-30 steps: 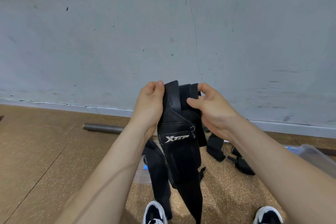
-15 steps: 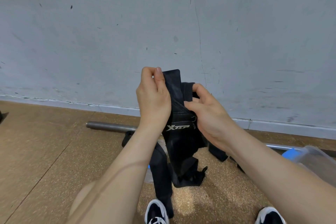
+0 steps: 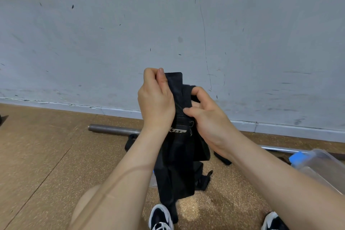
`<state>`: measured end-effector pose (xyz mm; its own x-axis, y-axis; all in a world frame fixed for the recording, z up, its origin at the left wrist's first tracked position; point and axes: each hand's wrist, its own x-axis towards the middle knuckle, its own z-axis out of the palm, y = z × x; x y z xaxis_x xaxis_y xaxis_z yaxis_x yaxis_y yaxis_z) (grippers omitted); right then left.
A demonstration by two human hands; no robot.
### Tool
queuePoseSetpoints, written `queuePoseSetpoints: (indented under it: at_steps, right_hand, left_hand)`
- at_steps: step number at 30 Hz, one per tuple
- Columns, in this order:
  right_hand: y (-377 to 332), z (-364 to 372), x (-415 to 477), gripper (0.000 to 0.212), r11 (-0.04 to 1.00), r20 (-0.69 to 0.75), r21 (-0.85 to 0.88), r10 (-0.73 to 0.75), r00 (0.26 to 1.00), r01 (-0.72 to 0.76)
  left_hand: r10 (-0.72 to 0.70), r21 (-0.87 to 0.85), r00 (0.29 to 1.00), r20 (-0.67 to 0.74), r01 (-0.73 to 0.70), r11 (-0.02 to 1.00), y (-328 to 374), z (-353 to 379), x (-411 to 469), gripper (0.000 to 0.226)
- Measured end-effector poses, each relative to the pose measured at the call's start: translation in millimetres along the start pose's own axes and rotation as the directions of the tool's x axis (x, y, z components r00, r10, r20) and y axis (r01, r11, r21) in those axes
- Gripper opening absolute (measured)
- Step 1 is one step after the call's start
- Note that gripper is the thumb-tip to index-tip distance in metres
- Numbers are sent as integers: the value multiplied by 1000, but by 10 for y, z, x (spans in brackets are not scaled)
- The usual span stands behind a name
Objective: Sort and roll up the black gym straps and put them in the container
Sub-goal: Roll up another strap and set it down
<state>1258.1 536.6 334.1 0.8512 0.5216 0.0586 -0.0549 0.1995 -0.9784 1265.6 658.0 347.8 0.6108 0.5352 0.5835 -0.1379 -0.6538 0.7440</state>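
Before the wall, above the floor, the strap (image 3: 179,164) hangs from both hands: left hand (image 3: 155,99) pinches its top end, right hand (image 3: 207,123) grips just below. Judged step: starting the roll; next, wind the top end down tightly. Container (image 3: 321,162), floor right, apparently holds no straps; partly out of view.
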Motion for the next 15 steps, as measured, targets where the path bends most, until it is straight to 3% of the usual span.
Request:
queuePoseSetpoints:
  at_steps: [6, 12, 15]
  right_hand:
    - [9, 79, -10, 36, 998, -24, -66, -3, 1000, 1]
    - [-6, 137, -61, 34, 995, -58, -99, -13, 998, 8]
    - [-13, 120, -84, 26, 997, -76, -70, -50, 996, 45]
  left_hand:
    - [-2, 70, 999, -33, 5, 998, -34, 11, 4, 22]
    - [65, 322, 998, -24, -54, 945, -9, 3, 3, 32]
    - [60, 300, 998, 18, -63, 952, 6, 7, 14, 30]
